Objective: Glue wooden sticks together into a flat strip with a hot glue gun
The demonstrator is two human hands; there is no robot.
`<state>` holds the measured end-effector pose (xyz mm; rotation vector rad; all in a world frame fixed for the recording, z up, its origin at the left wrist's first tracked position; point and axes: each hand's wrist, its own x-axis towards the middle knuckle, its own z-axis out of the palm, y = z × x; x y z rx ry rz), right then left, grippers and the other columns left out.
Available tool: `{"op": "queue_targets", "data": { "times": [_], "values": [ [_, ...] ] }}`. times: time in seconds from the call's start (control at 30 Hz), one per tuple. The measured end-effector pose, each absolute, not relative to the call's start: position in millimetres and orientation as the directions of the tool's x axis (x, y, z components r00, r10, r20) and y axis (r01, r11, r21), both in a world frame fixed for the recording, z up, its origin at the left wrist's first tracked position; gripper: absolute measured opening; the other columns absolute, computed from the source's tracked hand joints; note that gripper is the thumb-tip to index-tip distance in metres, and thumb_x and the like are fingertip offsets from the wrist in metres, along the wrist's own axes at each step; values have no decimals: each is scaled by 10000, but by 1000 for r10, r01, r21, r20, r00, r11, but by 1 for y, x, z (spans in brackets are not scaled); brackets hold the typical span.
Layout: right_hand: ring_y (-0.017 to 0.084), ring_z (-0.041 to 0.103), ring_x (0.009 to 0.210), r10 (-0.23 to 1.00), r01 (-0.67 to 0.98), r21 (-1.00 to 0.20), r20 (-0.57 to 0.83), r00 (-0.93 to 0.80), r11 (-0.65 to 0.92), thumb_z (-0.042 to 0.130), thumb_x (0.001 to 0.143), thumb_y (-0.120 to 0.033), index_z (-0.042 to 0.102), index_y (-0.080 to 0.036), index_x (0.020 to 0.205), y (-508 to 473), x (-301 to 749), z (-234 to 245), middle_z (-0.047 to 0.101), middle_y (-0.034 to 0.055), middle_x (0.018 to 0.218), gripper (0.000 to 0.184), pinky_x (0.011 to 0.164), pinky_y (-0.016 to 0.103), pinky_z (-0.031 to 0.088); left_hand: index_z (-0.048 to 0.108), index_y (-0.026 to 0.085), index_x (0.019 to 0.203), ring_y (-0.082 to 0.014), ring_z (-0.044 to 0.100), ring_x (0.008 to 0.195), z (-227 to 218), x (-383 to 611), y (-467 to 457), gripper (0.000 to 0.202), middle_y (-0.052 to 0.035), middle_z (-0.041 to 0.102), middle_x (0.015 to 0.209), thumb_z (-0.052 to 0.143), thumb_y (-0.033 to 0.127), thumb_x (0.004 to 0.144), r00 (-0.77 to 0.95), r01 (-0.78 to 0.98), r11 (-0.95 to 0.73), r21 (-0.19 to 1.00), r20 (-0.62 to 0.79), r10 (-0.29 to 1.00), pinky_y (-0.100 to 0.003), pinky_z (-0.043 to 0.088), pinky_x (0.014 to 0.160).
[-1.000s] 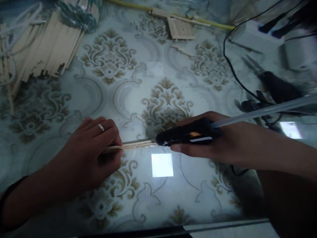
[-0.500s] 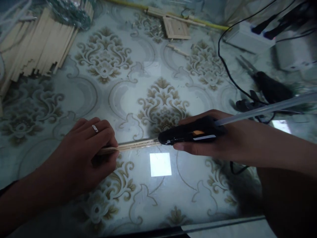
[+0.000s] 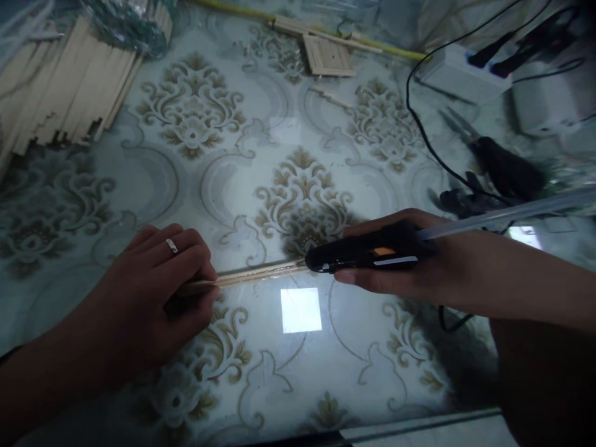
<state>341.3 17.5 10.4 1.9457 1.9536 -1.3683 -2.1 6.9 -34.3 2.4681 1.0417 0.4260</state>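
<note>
My left hand [image 3: 174,279], with a ring on one finger, pinches the left end of some thin wooden sticks [image 3: 258,274] lying side by side just over the patterned tabletop. Shiny glue shows along their upper face. In my right hand [image 3: 400,273] is a black glue gun [image 3: 367,249], its tip at the right part of the sticks. A clear glue stick [image 3: 503,214] juts out of the gun's back toward the right. The gun's nose hides the far right end of the sticks.
Many loose wooden sticks [image 3: 69,87] lie at the upper left beside a clear plastic wrapper [image 3: 130,28]. A small wooden panel [image 3: 328,56] sits at the back. Black-handled pliers [image 3: 505,164], a white power strip [image 3: 465,71] and a black cable [image 3: 414,118] occupy the right side.
My right hand has slid the glue gun slightly to the right along the sticks, baring more of their glued length. My left hand keeps its hold; the view has shifted a little.
</note>
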Motion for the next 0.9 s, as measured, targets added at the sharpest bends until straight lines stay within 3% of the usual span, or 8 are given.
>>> {"op": "queue_targets", "data": {
  "times": [0.13,0.27,0.6,0.73,0.9],
  "values": [
    [283,760,658,783,784,-590,-573,-240,-191,800,811,-702,886,-368,933,14,345,11,799,5,766,367,594,400,626,606,248,928,-209,648,912,-33,-1,7,184,2,695,965,538,164,1076,665,618,-623,480,103,740,-428,451,892],
    [295,794,730,794,772,-612,-549,-260,-170,794,860,-686,898,-370,990,12,351,10,845,21,863,358,645,402,649,604,244,916,-206,640,889,-33,-1,7,189,10,690,944,545,149,1069,669,602,-625,496,113,734,-429,438,884],
    [202,628,541,812,796,-592,-522,-259,-127,809,852,-704,885,-316,912,13,360,9,711,-9,640,401,580,346,561,606,249,942,-202,639,903,-35,-2,8,175,14,686,948,538,171,1083,671,600,-628,495,115,732,-431,444,892],
    [193,589,517,804,819,-556,-549,-230,-146,779,852,-759,898,-306,981,11,362,9,683,-11,616,485,515,334,495,614,244,930,-199,643,890,-35,-2,7,189,13,684,940,529,160,1077,670,601,-631,491,122,733,-431,438,890],
    [217,615,498,825,821,-555,-521,-218,-134,774,856,-730,886,-335,943,10,364,10,692,-5,608,420,558,372,548,606,251,920,-199,654,900,-33,-1,7,188,9,703,942,538,177,1078,661,622,-617,482,100,744,-436,447,902]
  ]
}}
